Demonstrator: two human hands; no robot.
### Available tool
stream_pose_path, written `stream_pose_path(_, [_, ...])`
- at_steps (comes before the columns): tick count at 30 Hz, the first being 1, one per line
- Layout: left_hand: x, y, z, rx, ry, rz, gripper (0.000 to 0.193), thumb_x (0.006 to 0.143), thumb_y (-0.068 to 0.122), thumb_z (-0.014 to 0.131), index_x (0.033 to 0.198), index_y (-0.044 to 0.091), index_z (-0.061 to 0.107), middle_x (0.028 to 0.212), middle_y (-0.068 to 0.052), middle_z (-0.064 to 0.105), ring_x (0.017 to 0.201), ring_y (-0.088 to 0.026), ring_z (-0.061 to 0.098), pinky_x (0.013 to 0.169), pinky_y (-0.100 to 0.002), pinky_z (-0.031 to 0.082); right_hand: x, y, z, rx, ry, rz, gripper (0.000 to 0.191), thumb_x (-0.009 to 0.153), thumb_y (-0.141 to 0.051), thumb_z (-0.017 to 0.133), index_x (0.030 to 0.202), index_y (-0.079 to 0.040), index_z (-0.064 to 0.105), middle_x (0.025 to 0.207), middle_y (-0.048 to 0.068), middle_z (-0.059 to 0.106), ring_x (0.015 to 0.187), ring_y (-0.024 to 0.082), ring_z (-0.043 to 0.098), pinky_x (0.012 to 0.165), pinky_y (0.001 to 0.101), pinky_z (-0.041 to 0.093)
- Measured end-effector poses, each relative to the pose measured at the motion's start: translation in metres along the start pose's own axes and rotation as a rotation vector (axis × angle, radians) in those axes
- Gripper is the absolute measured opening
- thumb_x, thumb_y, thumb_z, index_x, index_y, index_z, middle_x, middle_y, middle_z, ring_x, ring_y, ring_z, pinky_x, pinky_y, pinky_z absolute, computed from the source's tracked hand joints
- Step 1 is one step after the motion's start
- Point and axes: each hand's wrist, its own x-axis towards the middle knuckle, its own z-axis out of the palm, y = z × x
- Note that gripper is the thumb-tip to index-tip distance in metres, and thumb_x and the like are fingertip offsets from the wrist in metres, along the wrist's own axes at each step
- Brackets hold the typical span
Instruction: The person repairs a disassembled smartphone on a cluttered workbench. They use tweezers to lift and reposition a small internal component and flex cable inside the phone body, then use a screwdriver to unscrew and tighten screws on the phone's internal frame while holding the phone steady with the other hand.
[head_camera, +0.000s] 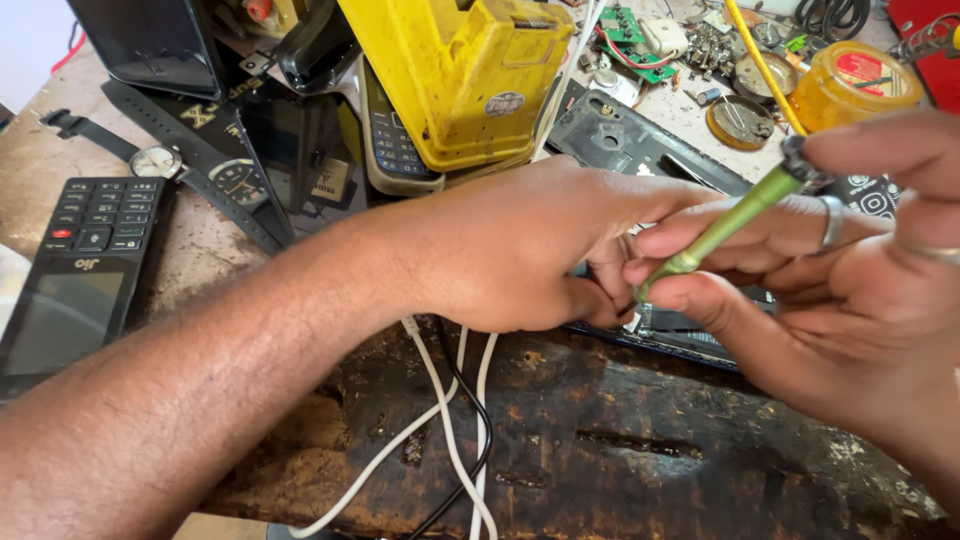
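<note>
My right hand (850, 270) grips a green screwdriver (725, 222) by its shaft, its dark cap under my fingertip, its tip pointing down-left to a dark opened phone (690, 335) lying on the worn bench. My left hand (520, 250) lies over the phone's left part, fingers curled down on it; what is under the palm is hidden. A ring sits on one finger of my right hand.
A black keypad phone (85, 265) lies at the left, wristwatches (160, 160) behind it. A yellow case (470, 75) stands at the back with a second keypad phone (392, 145). White and black cables (450, 430) run forward. A phone back cover (640, 140), circuit board (630, 35) and yellow tin (855, 80) crowd the back right.
</note>
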Motion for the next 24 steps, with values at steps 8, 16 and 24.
stream_pose_path(8, [-0.001,-0.007,-0.003,-0.030,-0.043,0.060,0.059,0.080,-0.002,0.061,0.138,0.008,0.056,0.092,-0.004,0.081,0.087,-0.013,0.082,0.081,-0.031,0.064,-0.002,0.006,0.006,-0.041,0.012,-0.115,0.042,0.088,-0.001,0.074,0.126,0.004,0.055,0.110,0.012,0.076,0.105,0.020,0.078,0.096,0.0349,0.064])
stream_pose_path(16, [-0.002,-0.013,-0.002,0.049,-0.009,0.113,0.031,0.082,-0.002,0.064,0.113,0.003,0.064,0.092,-0.007,0.082,0.089,-0.015,0.083,0.078,-0.033,0.064,0.000,0.008,0.008,-0.152,0.000,-0.246,0.074,0.088,0.006,0.073,0.139,0.002,0.020,0.107,0.015,0.074,0.105,0.023,0.077,0.108,0.0411,0.063])
stream_pose_path(24, [0.000,-0.016,-0.003,-0.025,-0.060,0.094,0.036,0.079,0.000,0.064,0.115,0.005,0.062,0.091,-0.003,0.081,0.088,-0.012,0.082,0.079,-0.032,0.063,0.000,0.009,0.007,-0.098,-0.021,-0.203,0.071,0.089,0.008,0.070,0.141,-0.002,0.022,0.110,0.018,0.073,0.106,0.025,0.077,0.101,0.0426,0.061])
